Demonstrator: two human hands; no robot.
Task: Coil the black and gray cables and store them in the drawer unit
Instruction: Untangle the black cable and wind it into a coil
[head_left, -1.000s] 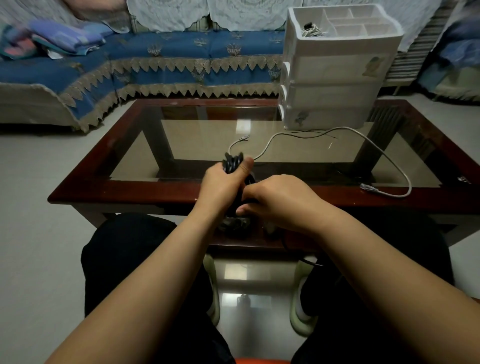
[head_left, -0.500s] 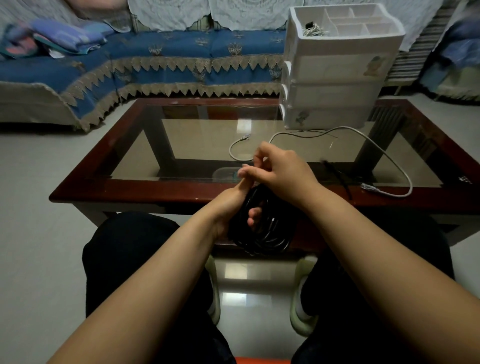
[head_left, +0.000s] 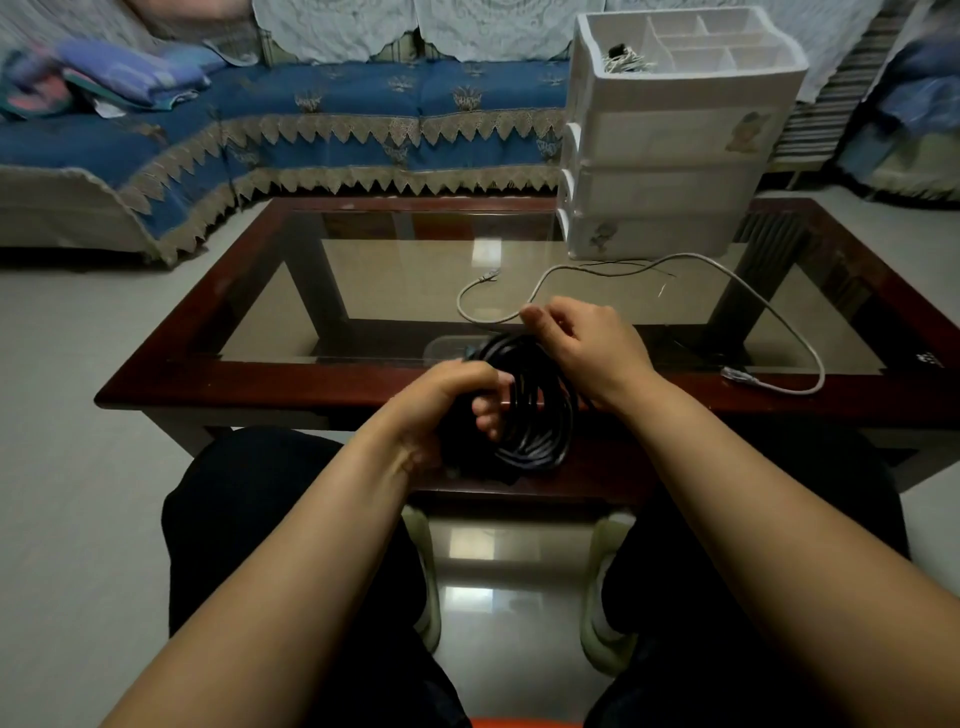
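At frame centre, the left hand (head_left: 447, 400) grips the black cable (head_left: 535, 410) coil to keep its loops together; the right hand (head_left: 587, 348) pinches its top strand, apparently guiding another loop.

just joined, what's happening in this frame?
A seated person is winding the black cable into a coil over the near edge of the glass-topped table. The left hand grips the bundle of loops, while the right hand pinches a strand at the top of the coil. The gray cable lies loose and uncoiled on the table, untouched. The white drawer unit stands at the far side, drawers closed, with a small bundle of cord in its top tray.
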